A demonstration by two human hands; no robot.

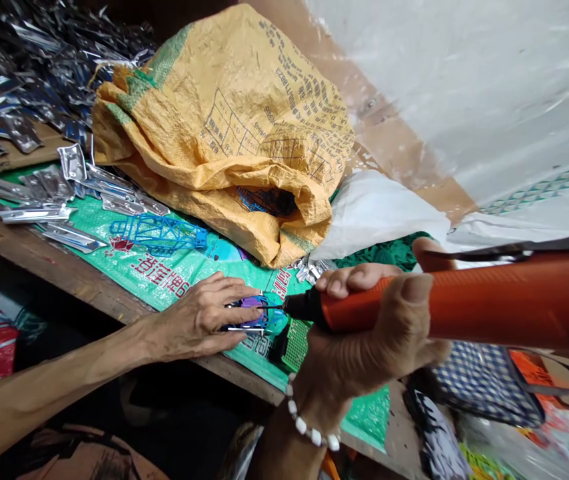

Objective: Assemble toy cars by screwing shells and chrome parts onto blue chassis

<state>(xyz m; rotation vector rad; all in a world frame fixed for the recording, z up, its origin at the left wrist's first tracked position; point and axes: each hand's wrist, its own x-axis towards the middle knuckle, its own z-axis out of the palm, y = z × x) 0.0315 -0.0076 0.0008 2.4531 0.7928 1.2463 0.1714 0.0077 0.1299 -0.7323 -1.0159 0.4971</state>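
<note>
My right hand (364, 327) is wrapped around an orange electric screwdriver (484, 300). Its black nose and thin bit point left. The bit's tip meets a small purple and teal plastic piece (254, 313) with silver strips along its sides. Over that piece lies my left hand (204, 317), its thumb and fingers gripping it against the green sheet; the fingers hide part of it. Just above my left hand, a blue openwork plastic frame (157, 233) rests on the same sheet. A green mesh-like block (295, 343) sits below the bit, near my right wrist.
A yellow woven sack (229, 133) with its mouth open stands behind the hands, dark blue parts inside. Silver metal pieces (29, 73) are heaped at the upper left. A white sack (384, 213) leans beside the wall. The wooden bench edge (89, 293) runs along the front.
</note>
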